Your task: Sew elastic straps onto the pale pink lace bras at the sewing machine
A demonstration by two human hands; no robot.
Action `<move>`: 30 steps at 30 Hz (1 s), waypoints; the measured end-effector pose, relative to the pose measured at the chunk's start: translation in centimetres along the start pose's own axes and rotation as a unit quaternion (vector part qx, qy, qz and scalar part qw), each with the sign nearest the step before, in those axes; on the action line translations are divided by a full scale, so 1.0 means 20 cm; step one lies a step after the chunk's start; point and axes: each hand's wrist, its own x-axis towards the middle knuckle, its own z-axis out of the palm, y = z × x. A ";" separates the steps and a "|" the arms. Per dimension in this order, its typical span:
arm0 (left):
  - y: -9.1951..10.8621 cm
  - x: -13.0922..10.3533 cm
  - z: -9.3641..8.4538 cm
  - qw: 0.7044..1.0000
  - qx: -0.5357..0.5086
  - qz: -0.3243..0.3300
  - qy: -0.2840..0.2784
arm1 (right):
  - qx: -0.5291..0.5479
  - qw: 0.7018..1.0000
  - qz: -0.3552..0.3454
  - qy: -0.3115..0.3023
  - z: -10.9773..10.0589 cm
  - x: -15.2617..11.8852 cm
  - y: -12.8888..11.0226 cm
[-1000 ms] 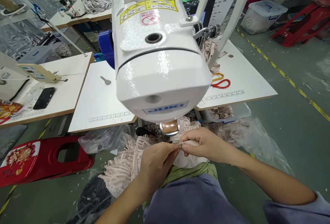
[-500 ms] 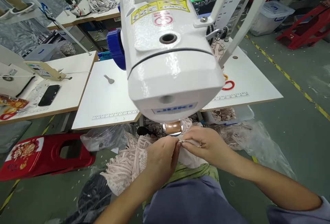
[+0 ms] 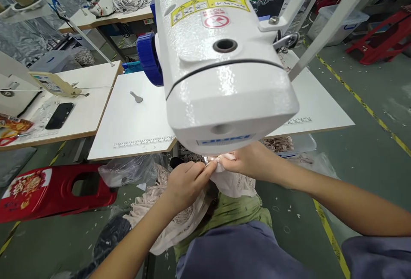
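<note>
Both hands have moved toward the far side since the earlier frame, so that they now work close in under the near end of the glossy white sewing machine head point(image 3: 231, 103) with blue lettering. More of the pale pinkish-white fabric piece with lacy texture point(image 3: 236, 185) now drops below the fingers, toward the crumpled olive-green cloth point(image 3: 237, 212) on the person's lap.

The left hand point(image 3: 186, 182) is narrow, thumb and forefinger pinching the upper edge of the fabric piece. The right hand point(image 3: 248, 161) pinches the same edge just beside it, partly hidden by the machine head above. To the left, a loose heap of pale pink lace pieces point(image 3: 144, 206) lies near the left forearm, with a white cloth panel point(image 3: 178, 234) hanging in front of it.

As a judgement, the edge could fold or skew if the two pinches pull unevenly, since only a short stretch is held between them. The hanging part could drag or catch on the neighbouring heap, tugging the edge out of line. The overhanging machine head may hide a wrong placement, and fingertips so near its underside could be hurt if it ran.
</note>
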 end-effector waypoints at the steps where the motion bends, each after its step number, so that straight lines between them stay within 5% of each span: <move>1: 0.00 0.01 -0.01 1.000 0.010 -0.001 -0.010 | -0.008 1.000 0.002 0.001 0.01 -0.01 0.00; 8: 0.10 0.08 -0.06 0.986 -0.002 -0.123 -0.108 | -0.063 0.970 -0.053 0.229 0.21 -0.18 0.06; 11: 0.02 0.08 -0.07 0.990 -0.041 -0.076 -0.116 | -0.081 0.959 -0.042 0.269 0.27 -0.21 0.06; 16: -0.14 0.08 -0.06 0.989 -0.045 0.071 -0.119 | 0.036 0.974 0.011 0.223 0.31 -0.22 0.05; 21: -0.03 0.12 -0.06 0.995 -0.013 0.002 -0.094 | 0.238 0.936 0.130 0.226 0.38 -0.25 0.05; 26: 0.13 0.16 -0.08 0.993 0.038 -0.068 -0.083 | 0.168 0.951 0.066 0.250 0.35 -0.21 0.10; 30: 0.17 0.18 -0.07 0.990 0.058 -0.102 -0.076 | 0.190 0.954 0.027 0.229 0.28 -0.13 0.16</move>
